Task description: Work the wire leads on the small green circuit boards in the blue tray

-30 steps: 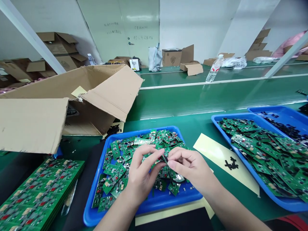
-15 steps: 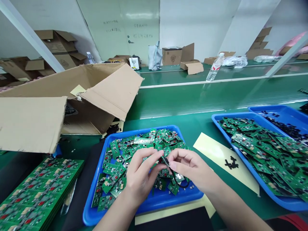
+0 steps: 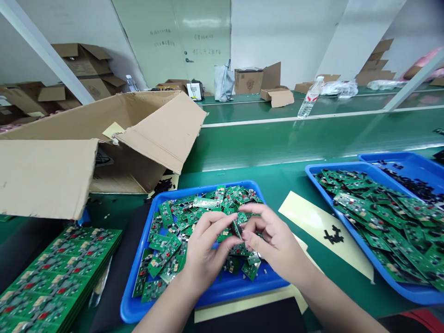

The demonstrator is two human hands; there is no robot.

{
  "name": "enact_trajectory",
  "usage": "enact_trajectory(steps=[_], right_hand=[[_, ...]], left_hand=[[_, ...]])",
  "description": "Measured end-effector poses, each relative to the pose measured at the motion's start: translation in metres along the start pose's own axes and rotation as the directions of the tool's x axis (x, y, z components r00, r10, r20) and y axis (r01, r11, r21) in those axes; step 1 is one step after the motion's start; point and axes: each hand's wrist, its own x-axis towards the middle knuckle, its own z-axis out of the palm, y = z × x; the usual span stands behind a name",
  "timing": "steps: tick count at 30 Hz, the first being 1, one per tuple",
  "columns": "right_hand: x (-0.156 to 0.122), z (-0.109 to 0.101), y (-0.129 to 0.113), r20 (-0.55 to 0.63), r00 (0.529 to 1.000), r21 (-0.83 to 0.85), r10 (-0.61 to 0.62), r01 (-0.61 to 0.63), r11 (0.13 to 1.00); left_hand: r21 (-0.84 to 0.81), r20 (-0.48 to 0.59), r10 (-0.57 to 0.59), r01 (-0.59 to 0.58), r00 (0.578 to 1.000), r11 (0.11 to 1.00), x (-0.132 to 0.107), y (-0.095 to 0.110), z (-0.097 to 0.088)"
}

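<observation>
Over the blue tray (image 3: 127, 282) I hold a small green circuit board (image 3: 237, 228), tilted nearly edge-on. My left hand (image 3: 208, 245) is closed, with thumb and fingers pinching the board from the left. My right hand (image 3: 272, 243) is closed at the board's right side, thumb and index fingertip against its edge. A black part shows on the board between the fingertips, too small to name. Beneath both hands, many loose circuit boards (image 3: 164, 245) with red and white components lie heaped in the tray.
Stacked board panels (image 3: 55, 277) lie at the left, below an open cardboard box (image 3: 156, 134). To the right, a yellow sheet (image 3: 308, 215) bears small black pieces (image 3: 333, 235). A second blue tray (image 3: 391, 282) holds more boards, and a third tray (image 3: 409, 159) holds black parts.
The black looped strip hanging below my right hand is no longer visible. My right fingers have shifted and spread upward around the board; my left hand stays nearly in place.
</observation>
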Motion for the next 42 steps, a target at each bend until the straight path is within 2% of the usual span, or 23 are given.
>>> enact_trajectory(steps=[4, 7, 11, 15, 21, 29, 35, 38, 42], right_hand=[[0.0, 0.001, 0.004, -0.089, 0.983, -0.129, -0.163, 0.151, 0.98], [0.0, 0.001, 0.005, -0.084, 0.949, -0.281, -0.304, 0.27, 0.921], [0.001, 0.001, 0.004, -0.089, 0.948, -0.317, -0.305, 0.263, 0.911], [0.001, -0.002, 0.002, -0.105, 0.945, -0.331, -0.309, 0.26, 0.907], [0.002, -0.005, 0.0, -0.1, 0.904, -0.46, -0.416, 0.328, 0.825], [0.001, -0.004, -0.005, -0.132, 0.927, -0.409, -0.351, 0.271, 0.871], [0.003, -0.003, -0.002, -0.131, 0.85, -0.524, -0.511, 0.378, 0.764], [0.004, -0.004, 0.001, -0.093, 0.803, -0.598, -0.588, 0.428, 0.678], [0.004, -0.006, 0.002, -0.066, 0.789, -0.639, -0.61, 0.436, 0.634]], left_hand=[[-0.237, 0.049, -0.147, 0.155, 0.988, 0.959, -0.003, 0.001, 0.003], [-0.424, 0.097, -0.271, 0.286, 0.958, 0.859, -0.002, 0.004, 0.005], [-0.57, 0.164, -0.366, 0.391, 0.916, 0.723, 0.002, 0.006, 0.004], [-0.58, 0.248, -0.425, 0.484, 0.871, 0.655, 0.003, 0.006, 0.001], [-0.581, 0.294, -0.442, 0.525, 0.848, 0.621, 0.003, 0.005, 0.0], [-0.618, 0.36, -0.468, 0.582, 0.807, 0.529, 0.0, 0.004, 0.001], [-0.607, 0.431, -0.471, 0.633, 0.77, 0.481, 0.003, 0.004, -0.001], [-0.597, 0.513, -0.482, 0.698, 0.711, 0.395, 0.005, 0.006, -0.002], [-0.595, 0.617, -0.511, 0.779, 0.599, 0.195, 0.008, 0.009, -0.003]])
